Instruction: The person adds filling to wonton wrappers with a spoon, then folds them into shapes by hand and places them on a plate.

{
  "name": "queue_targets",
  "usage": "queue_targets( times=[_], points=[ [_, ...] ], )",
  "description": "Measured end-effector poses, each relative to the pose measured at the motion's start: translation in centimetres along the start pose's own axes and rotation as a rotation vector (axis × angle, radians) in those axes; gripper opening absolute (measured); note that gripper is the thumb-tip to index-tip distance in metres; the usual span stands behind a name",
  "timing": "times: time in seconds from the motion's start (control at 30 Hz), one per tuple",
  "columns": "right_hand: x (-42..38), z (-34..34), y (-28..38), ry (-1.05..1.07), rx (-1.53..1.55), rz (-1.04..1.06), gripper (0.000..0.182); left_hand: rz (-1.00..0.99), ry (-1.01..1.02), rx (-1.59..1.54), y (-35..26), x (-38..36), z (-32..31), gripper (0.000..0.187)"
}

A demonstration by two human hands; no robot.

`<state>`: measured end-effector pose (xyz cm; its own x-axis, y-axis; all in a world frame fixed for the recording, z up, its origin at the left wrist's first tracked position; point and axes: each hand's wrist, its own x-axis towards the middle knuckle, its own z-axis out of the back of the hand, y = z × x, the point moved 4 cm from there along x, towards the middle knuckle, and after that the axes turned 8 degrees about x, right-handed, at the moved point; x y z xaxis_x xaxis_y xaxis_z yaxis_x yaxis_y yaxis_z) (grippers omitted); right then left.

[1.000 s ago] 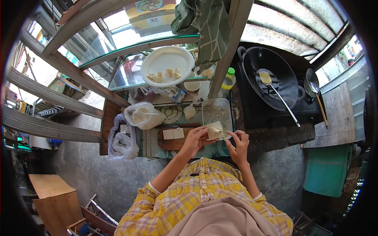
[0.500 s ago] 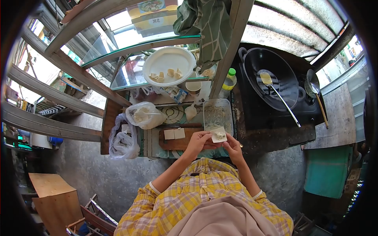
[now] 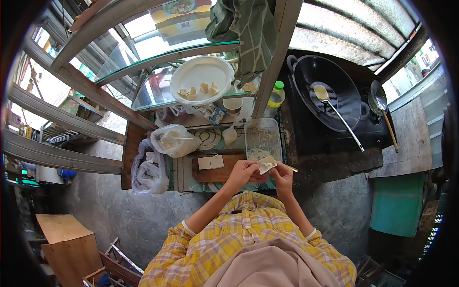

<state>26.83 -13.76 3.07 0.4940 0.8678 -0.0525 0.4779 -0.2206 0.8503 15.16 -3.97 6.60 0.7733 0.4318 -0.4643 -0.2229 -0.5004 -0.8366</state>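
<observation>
As both hands (image 3: pixel 243 172) (image 3: pixel 282 179) pinch it, the pale square wrapper (image 3: pixel 266 160) bears whitish paste (image 3: pixel 269 165).

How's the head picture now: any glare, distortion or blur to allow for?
Head view: daylight washes out parts of the corrugated sheet; head view: the wide lens bows the frame bars, with black corners; head view: the wrapper between left hand and right hand shows no strong blur, but is too small for fine detail.

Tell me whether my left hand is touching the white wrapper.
Touching: the head view shows your left hand gripping the white wrapper at its left edge, with no gap visible between them.
</observation>
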Motion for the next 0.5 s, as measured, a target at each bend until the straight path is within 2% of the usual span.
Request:
queue_targets(
  times=[0.2, 0.4, 0.5],
  points=[
    [0.4, -0.4, -0.5, -0.122, 0.094, -0.007, 0.02, -0.008, 0.015, -0.127, -0.6, -0.3, -0.1, 0.029],
    [1.0, -1.1, -0.9, -0.216, 0.284, 0.0, 0.018, -0.292, -0.088, -0.072, -0.1, -0.3, -0.7, 0.045],
    [1.2, -1.5, -0.6, -0.288, 0.268, 0.014, 0.017, -0.351, -0.134, -0.113, -0.4, -0.3, -1.0, 0.048]
  ],
)
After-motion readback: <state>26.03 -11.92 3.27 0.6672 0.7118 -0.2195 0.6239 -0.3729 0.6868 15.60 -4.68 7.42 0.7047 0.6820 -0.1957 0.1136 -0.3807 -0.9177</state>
